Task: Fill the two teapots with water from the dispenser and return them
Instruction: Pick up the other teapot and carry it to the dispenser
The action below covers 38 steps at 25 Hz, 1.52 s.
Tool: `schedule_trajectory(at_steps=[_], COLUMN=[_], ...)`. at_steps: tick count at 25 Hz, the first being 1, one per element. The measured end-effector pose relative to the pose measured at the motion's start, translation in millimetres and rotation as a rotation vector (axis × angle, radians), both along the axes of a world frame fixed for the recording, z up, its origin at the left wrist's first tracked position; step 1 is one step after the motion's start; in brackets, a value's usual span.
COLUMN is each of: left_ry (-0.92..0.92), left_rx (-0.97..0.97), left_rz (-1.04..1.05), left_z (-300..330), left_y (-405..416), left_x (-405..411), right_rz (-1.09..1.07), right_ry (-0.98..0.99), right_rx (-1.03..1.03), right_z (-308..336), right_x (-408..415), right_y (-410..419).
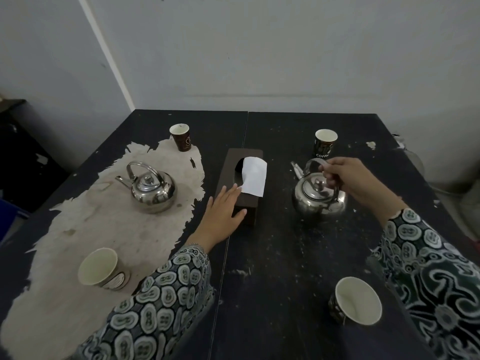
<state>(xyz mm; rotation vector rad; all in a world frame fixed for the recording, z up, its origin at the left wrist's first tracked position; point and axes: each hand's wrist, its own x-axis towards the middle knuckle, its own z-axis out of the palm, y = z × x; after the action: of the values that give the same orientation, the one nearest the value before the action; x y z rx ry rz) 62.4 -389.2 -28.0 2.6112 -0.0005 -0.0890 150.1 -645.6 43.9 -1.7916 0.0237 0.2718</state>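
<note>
Two shiny steel teapots stand on the dark table (272,268). The left teapot (153,189) sits on a worn pale patch, handle upright, spout pointing left, with no hand near it. The right teapot (318,197) has its lid on and its spout pointing away to the left. My right hand (345,176) is closed around that pot's arched handle from the right. My left hand (223,216) lies flat, fingers spread, on the near end of a dark tissue box (231,167) in the middle. No water dispenser is in view.
Paper cups stand at the far left (181,136), far right (325,142), near left (101,268) and near right (357,301). A white tissue (254,175) sticks out of the box. A wall lies just behind the table; dark furniture (15,152) stands at the left.
</note>
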Motion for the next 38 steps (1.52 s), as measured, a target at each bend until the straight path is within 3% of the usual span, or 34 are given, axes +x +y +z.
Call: schedule_trajectory(at_steps=[6, 13, 17, 24, 29, 38], left_ry=[-0.323, -0.381, -0.408, -0.401, -0.36, -0.435], left_rx=[-0.308, -0.353, -0.443, -0.367, -0.429, -0.576], left_rz=[-0.074, -0.101, 0.065, 0.234, 0.333, 0.52], left_z=[93, 164, 183, 209, 220, 221], left_y=[3, 67, 140, 297, 421, 576], left_x=[-43, -142, -218, -357, -446, -539], right_rz=[0.336, 0.779, 0.975, 1.204, 1.375, 1.57], right_ry=[-0.172, -0.222, -0.195, -0.291, -0.349, -0.391], right_rx=[-0.12, -0.125, -0.06, 0.024, 0.088, 0.13], right_z=[86, 142, 153, 163, 168, 166], right_x=[-64, -144, -192, -292, -364, -439], right_y=[35, 144, 234, 413, 553, 751])
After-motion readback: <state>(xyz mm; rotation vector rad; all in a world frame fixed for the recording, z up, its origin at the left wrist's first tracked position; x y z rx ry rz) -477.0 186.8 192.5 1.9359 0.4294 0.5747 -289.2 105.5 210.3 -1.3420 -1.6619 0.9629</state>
